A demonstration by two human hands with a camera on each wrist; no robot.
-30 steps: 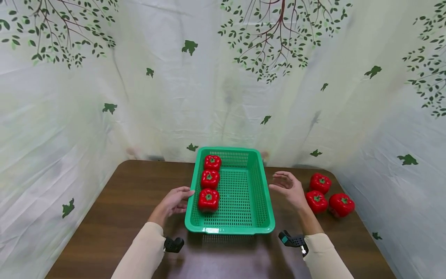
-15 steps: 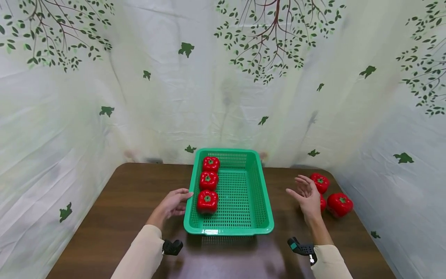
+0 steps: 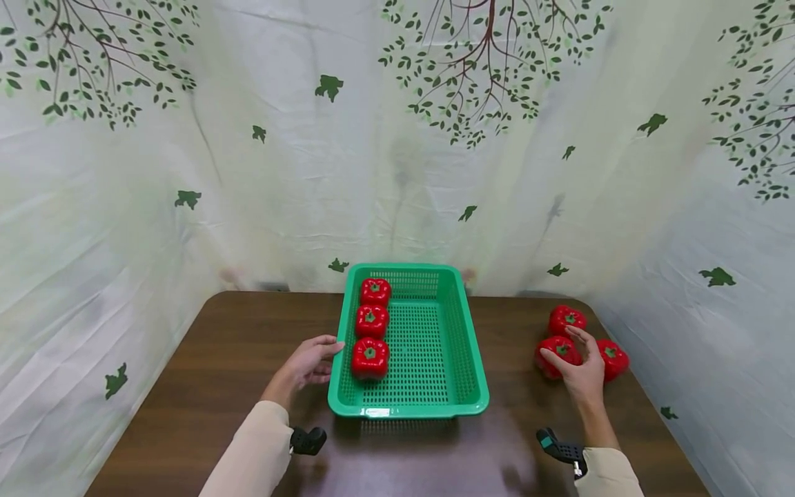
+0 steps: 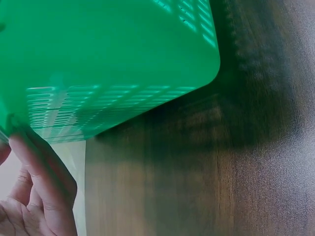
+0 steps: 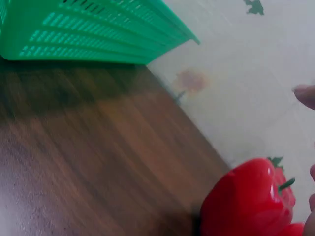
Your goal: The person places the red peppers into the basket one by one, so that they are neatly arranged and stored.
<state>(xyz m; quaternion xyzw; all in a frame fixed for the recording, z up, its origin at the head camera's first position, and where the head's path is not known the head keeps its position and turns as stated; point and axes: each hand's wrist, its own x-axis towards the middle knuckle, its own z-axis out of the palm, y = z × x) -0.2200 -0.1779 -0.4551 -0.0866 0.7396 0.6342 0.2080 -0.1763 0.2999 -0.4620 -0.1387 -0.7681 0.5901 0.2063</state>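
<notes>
My left hand pinches the left rim of a green plastic basket, thumb on top; in the left wrist view its fingers reach up under the rim. Three red bell peppers stand in a row along the basket's left wall. At the right, my right hand hovers over the nearest of three more peppers, thumb and fingers spread about it. In the right wrist view this pepper sits below the thumb, with a gap between them. The other two peppers, one behind and one to the right, stand close by.
The basket and loose peppers stand on a dark brown wooden table. A pale curtain printed with leaves and branches hangs right behind the table's back edge and round its sides. Each wrist carries a black camera mount.
My right hand has moved right, from beside the basket to over the nearest loose pepper. The left hand has kept its hold on the basket rim.
</notes>
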